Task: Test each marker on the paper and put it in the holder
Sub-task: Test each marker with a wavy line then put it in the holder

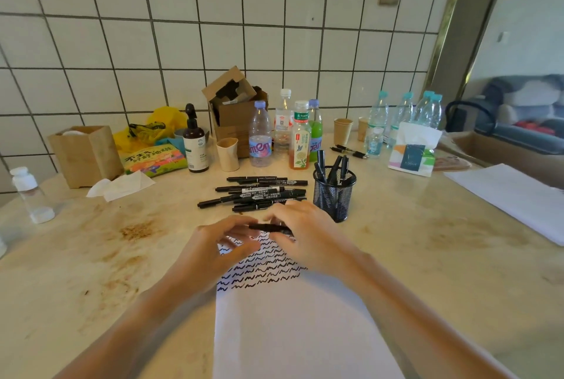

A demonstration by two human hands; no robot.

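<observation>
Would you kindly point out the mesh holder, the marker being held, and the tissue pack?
mesh holder [333, 200], head view, front of its mesh wall.
held marker [268, 227], head view, barrel between both hands.
tissue pack [412, 157], head view, printed front.

A home: white-tiled wall [183, 27], cluttered stone table [427, 241], sofa [525, 122] in the adjoining room.

Single head cam on me, wide-angle, looking forward and down, close over the table [427, 256] toward the tiled wall [213, 43].
</observation>
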